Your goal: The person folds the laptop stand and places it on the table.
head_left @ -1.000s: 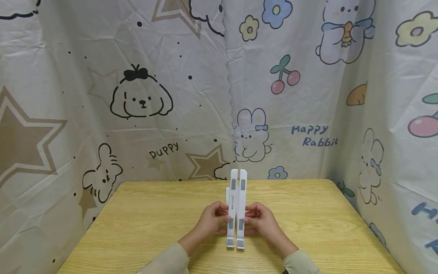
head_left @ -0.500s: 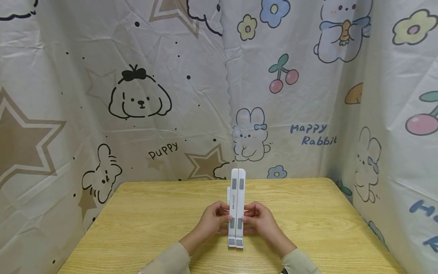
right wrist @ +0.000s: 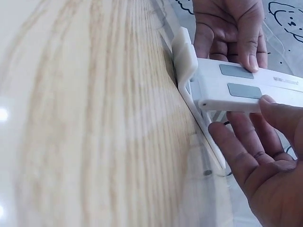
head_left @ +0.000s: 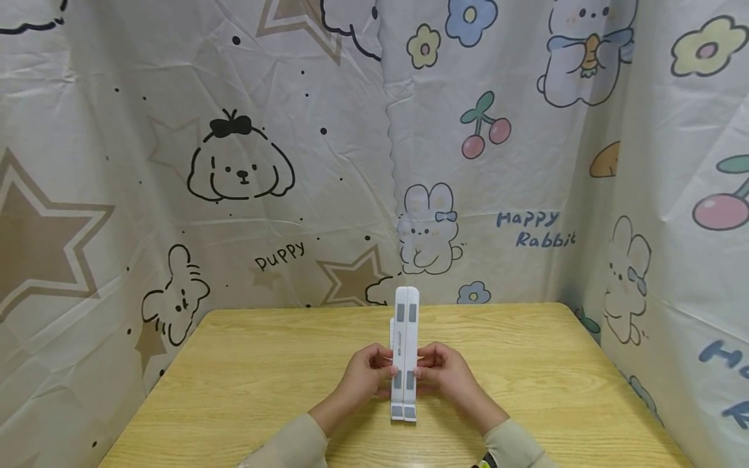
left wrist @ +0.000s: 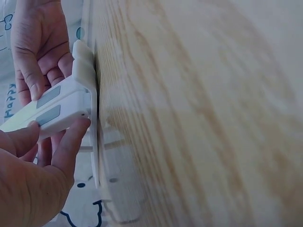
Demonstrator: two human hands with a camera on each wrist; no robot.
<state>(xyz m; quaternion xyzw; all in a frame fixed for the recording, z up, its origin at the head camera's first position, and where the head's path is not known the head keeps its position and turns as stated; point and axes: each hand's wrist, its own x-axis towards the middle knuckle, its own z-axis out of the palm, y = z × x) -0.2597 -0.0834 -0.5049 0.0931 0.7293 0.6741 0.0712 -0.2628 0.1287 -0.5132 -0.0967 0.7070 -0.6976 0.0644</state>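
Two hands grip a stand's edges, wide tabletop alongside.

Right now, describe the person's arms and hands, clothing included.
The left sleeve and right sleeve are plain pale beige. The left hand and right hand are gloveless. A dark band with a yellow patch, too cut off to identify, shows by the right sleeve.
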